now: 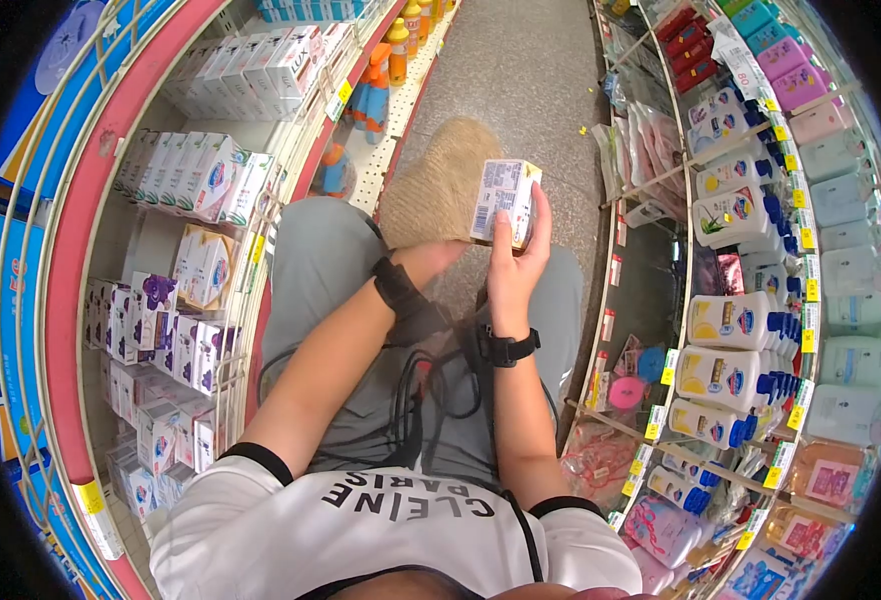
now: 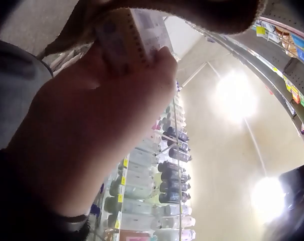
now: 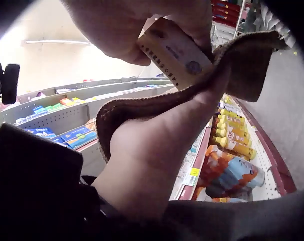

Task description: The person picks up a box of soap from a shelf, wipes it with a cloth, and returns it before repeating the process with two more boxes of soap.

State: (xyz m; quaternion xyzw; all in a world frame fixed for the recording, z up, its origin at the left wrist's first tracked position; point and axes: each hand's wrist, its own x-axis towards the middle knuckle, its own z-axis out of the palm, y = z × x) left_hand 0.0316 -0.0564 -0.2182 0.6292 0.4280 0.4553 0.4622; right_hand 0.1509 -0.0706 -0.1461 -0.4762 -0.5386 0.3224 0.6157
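Observation:
In the head view, a white and yellow printed box [image 1: 504, 200] is held by my right hand [image 1: 521, 255], thumb on its printed face. My left hand [image 1: 441, 258] reaches into a brown, rough-textured cloth piece [image 1: 436, 190], which hides its fingers. Cloth and box meet at the box's left side. The right wrist view has the box [image 3: 177, 52] between my right hand [image 3: 122, 25] above and the cloth-draped left hand [image 3: 157, 135] below. Seen from the left wrist, my right hand [image 2: 117, 100] grips the box [image 2: 134, 37] under the cloth's edge [image 2: 212, 17].
Shelves of boxed soap [image 1: 196, 170] stand close on the left, with orange bottles [image 1: 399, 50] further up. Pump bottles [image 1: 731, 320] and hanging packets line the right shelf. Grey aisle floor [image 1: 521, 60] runs between them. Dark cables [image 1: 411, 375] lie over the person's legs.

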